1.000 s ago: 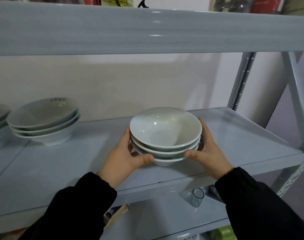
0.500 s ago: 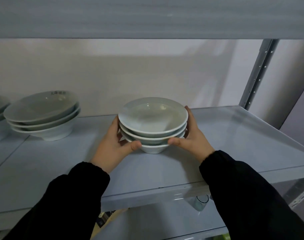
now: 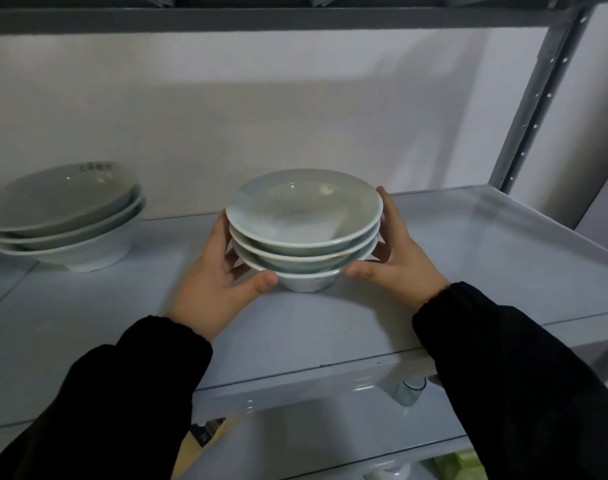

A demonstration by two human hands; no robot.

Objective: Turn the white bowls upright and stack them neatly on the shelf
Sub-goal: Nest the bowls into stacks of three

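White glazed bowls, three of them nested upright, make a stack (image 3: 304,230) near the middle of the grey shelf (image 3: 469,258), its foot down on the board as far as one can tell. The left hand (image 3: 219,282) cups the stack's left side: its fingers curl round behind the rims and the thumb (image 3: 264,284) lies across the front, just beside the lowest bowl's foot. The right hand (image 3: 396,261) mirrors it on the right side, fingers reaching up past the top rim and the thumb tucked beneath the lowest rim. Each grip is thus half closed round the stack, with the bowls held between the two palms. Black sleeves (image 3: 503,375) cover both forearms.

Well apart to the left on the same shelf sits a second stack (image 3: 63,220) of three upright bowls (the top one carries small dark lettering inside its far rim, too small to read). A pale wall (image 3: 261,116) stands behind. A perforated metal post (image 3: 538,95) rises at the right rear corner, and an upper shelf (image 3: 261,17) crosses the top. Below, a clear glass (image 3: 410,389) shows just under the shelf's front edge, above a lower shelf (image 3: 330,434).
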